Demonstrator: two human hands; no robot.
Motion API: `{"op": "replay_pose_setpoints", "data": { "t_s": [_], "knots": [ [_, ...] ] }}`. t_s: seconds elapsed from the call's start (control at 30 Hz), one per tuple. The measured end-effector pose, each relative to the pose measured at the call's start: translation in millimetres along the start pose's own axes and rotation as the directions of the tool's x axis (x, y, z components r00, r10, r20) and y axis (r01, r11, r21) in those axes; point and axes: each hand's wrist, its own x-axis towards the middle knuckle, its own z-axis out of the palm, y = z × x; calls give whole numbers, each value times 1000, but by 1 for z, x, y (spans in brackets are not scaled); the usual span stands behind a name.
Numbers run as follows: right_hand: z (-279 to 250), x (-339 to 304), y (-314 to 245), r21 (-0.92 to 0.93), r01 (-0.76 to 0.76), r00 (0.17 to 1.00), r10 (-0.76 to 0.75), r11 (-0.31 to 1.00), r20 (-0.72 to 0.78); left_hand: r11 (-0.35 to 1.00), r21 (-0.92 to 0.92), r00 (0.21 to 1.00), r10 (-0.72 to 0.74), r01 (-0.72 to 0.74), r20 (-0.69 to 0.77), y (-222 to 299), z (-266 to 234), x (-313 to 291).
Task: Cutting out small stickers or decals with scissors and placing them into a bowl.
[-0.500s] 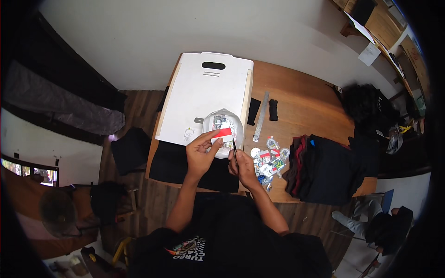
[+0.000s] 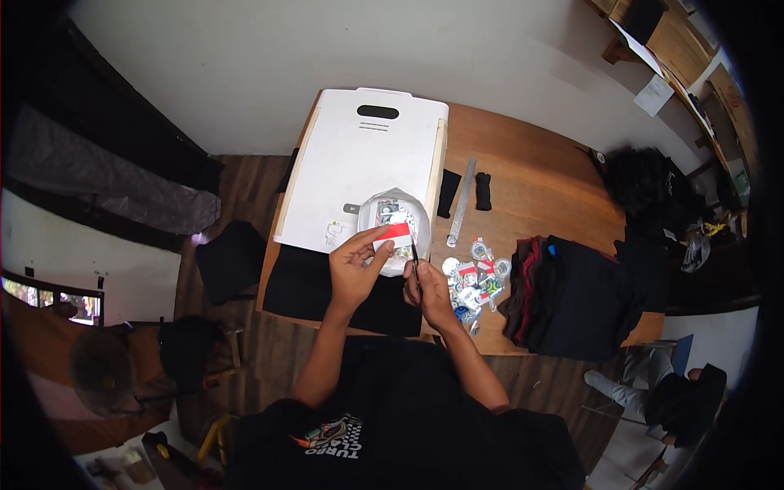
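Note:
My left hand (image 2: 351,271) pinches a small red-and-white rectangular sticker (image 2: 394,237) between thumb and fingers. Scissors with dark handles (image 2: 416,263) are gripped in my right hand (image 2: 434,299), their blades pointing up beside the sticker's right edge. Whether the blades touch it I cannot tell. Beneath both hands is a round white bowl-like container (image 2: 422,211) holding several printed cut-outs, partly hidden by my left hand and the sticker. To the right of my right hand, a loose pile of colourful stickers (image 2: 488,287) lies on the wooden table (image 2: 531,180).
A large white panel (image 2: 359,163) lies under the container. Beyond the pile are a metal ruler (image 2: 462,200) and a black rolled item (image 2: 483,191). Folded dark garments (image 2: 584,298) are stacked at right. Black cloth (image 2: 310,286) lies at the near edge. Another person (image 2: 686,404) sits at far right.
The whole view has shifted very slightly. Both hands keep nearly the same pose, with the sticker and scissors still held over the container.

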Motion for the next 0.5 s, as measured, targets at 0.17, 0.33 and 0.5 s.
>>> {"op": "replay_pose_setpoints", "data": {
  "t_s": [0.17,0.33,0.5],
  "knots": [
    [1,-1,-4,-2,-7,1000,7,1000,-8,1000,-4,1000,11,-11,8,0,0,0],
    [2,0,-3,-6,-5,1000,4,1000,-10,1000,8,1000,2,-2,9,-1,0,0],
    [2,-1,-3,-3,-7,1000,7,1000,-8,1000,13,1000,4,-4,7,0,0,-1]
  ]
}}
